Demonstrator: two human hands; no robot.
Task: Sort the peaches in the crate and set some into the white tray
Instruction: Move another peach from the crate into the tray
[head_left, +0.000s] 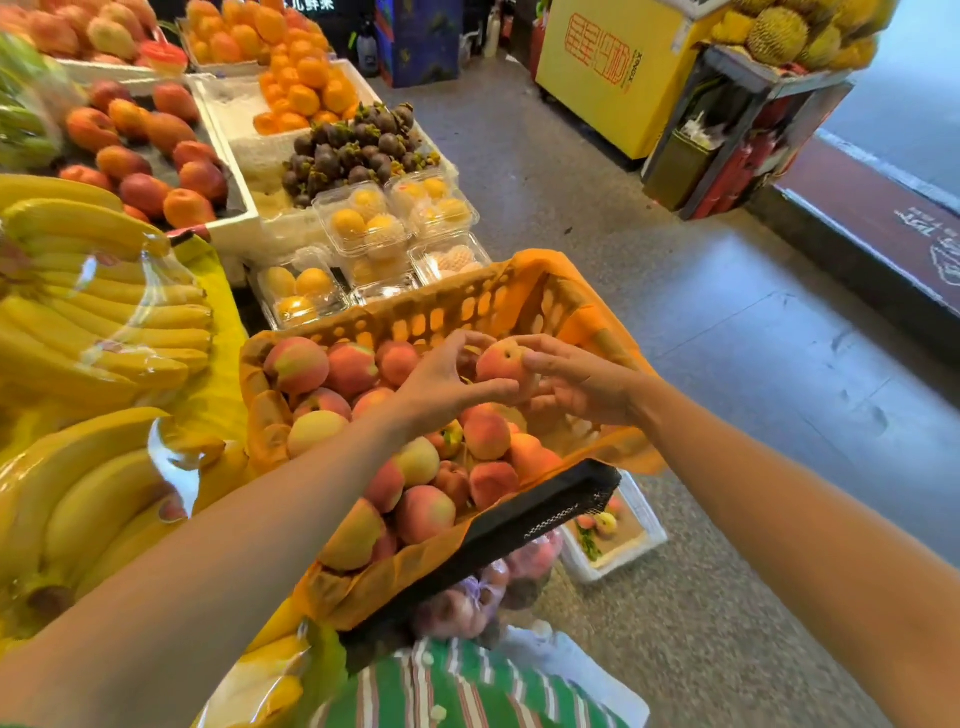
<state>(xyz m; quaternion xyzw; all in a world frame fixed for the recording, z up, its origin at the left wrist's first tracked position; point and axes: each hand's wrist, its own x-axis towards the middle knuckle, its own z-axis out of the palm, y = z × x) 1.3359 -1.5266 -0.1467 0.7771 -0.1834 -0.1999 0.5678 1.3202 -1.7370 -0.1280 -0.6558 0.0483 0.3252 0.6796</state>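
An orange-lined crate (467, 304) with a black near rim holds several pink and yellow peaches (426, 512). Above its far right part, both hands hold one pink peach (500, 362). My left hand (447, 379) curls its fingers and thumb around the peach's left side. My right hand (576, 382) pinches it from the right with fingertips and thumb. On the floor to the right of the crate stands a white tray (644, 525) with two small peaches and some leaves in it, partly hidden by the crate.
Bagged bananas (104, 322) lie at the left. Clear boxes of yellow fruit (363, 223), mangosteens (353, 150), oranges and red mangoes fill the stall behind. Bagged fruit (467, 603) hangs below the crate. A yellow freezer (602, 67) and durian stand are across the grey floor.
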